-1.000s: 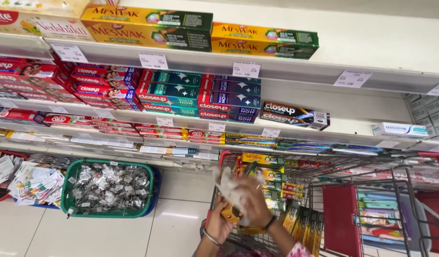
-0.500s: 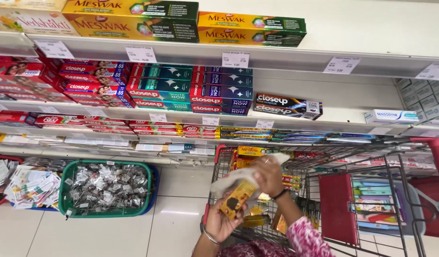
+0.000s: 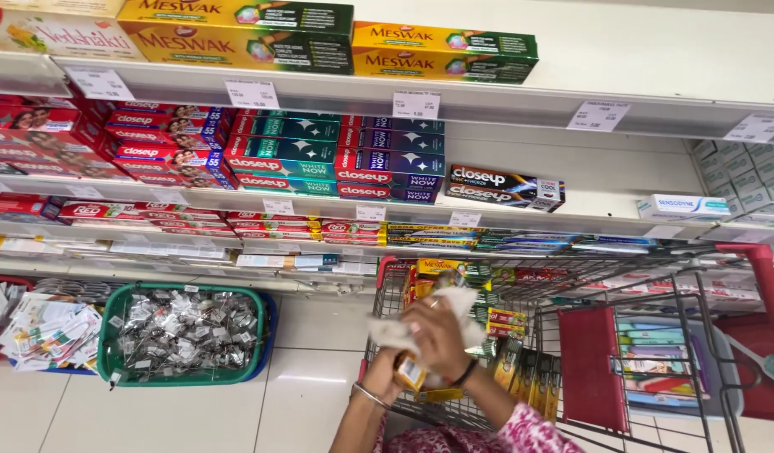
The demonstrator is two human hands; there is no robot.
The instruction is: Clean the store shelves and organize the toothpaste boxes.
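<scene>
Hands wiping a bottle over the trolley

Shelves (image 3: 521, 101) fill the top half, stacked with long toothpaste cartons (image 3: 336, 159) from nine through one o'clock. Down at four o'clock sits the wire trolley (image 3: 655, 335), red-framed and loaded with boxed goods. At eight o'clock, a green basket (image 3: 110, 369) on the floor holds shiny packets. Dead centre, low, at six o'clock: right hand (image 3: 441, 335) clenched round a white cloth (image 3: 391, 331), pressing it on top of a small yellow bottle (image 3: 409, 371). Left hand (image 3: 385, 382) grasps that bottle from below, just over the trolley's near rim.
</scene>
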